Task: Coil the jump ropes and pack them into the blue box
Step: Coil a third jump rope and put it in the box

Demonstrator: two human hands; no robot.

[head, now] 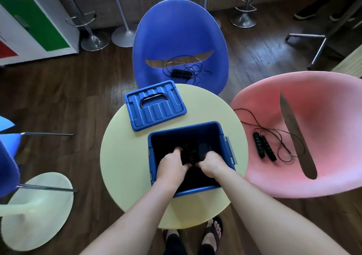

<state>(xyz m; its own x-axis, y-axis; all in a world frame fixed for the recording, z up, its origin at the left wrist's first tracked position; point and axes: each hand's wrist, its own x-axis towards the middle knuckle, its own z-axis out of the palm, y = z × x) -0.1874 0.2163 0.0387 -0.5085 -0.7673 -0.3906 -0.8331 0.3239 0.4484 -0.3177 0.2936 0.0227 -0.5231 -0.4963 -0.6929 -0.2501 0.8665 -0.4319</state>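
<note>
The blue box (184, 130) stands open on the round yellow surface (121, 156). Its lid (156, 105) lies just beside it, on the far side. Both hands are down inside the box. The left grip (172, 164) and the right grip (212, 163) are each curled round one black bundle, the coiled jump rope (189, 152), which sits between them. It is dark in the box, so it is hard to tell if the bundle touches the bottom.

Two ropes are not packed yet. A second jump rope (181, 72) lies loose on the blue chair (180, 35). A third jump rope (264, 147) lies loose on the pink chair (313, 127).

A few things could go wrong here. The thin cord looks springy, so the coil may pop open when the hands let go. Then loops could stick up over the rim and the lid would not fit. A finger could also catch in a loop and pull the rope back out. The loose cords on the chairs cross over themselves, so they may knot when picked up.
</note>
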